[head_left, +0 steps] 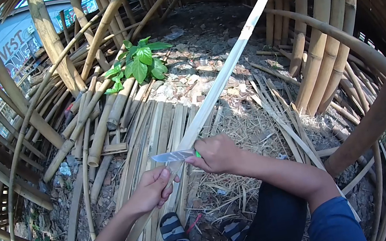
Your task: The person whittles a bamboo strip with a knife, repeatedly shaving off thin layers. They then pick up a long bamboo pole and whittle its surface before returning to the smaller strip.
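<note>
Fingers (163, 173) of left hand (148, 193): pinching near end of pale bamboo strip (218, 90). Fingers of right hand (218, 153): wrapped round green-handled knife (173, 156), blade across strip. Strip: rising away, apparently pared smooth, unsevered; node (246, 33) seemingly untrimmed. Beneath: split slats (154, 132). Obscured: most of handle, exact cutting contact.

knife (173, 156): shiny metal blade, green patch at the right hand's (217, 155) grip, tip pointing left | bamboo strip (218, 89): long, pale, straight, node near far end; lower end at the left hand's (151, 189) grip, length slanting up-right beyond both grips | blade crosswise over strip, just above left grip
</note>
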### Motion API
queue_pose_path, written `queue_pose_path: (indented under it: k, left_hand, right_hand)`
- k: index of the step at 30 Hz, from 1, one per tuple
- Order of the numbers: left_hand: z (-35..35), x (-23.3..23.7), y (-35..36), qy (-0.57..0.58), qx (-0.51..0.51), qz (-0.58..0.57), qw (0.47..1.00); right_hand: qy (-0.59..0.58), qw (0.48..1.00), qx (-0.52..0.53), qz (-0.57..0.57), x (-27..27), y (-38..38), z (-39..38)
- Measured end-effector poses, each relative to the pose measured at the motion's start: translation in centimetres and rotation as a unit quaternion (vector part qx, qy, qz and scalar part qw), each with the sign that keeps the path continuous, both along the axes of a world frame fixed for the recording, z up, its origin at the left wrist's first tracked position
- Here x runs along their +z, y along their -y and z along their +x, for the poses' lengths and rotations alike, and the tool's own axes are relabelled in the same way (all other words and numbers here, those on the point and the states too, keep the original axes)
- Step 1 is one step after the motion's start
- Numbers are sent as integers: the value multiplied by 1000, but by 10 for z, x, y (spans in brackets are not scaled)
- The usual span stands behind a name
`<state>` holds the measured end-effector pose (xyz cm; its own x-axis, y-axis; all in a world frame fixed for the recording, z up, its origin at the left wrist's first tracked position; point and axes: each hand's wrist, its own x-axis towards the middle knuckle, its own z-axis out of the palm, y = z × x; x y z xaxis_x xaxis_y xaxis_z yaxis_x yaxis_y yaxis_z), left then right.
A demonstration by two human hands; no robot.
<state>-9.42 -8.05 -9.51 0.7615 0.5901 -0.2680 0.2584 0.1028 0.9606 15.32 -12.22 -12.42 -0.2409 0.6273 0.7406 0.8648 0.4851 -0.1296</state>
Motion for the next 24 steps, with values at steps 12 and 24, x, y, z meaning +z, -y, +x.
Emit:
queue_pose_path:
  k: [12,24]
  left_hand:
    - [3,-2,4,-28,8,186,982]
    - [4,12,10,7,10,188,982]
  right_hand:
    - [122,989,-13,84,-2,-12,11]
    - [149,971,-18,184,7,-23,27]
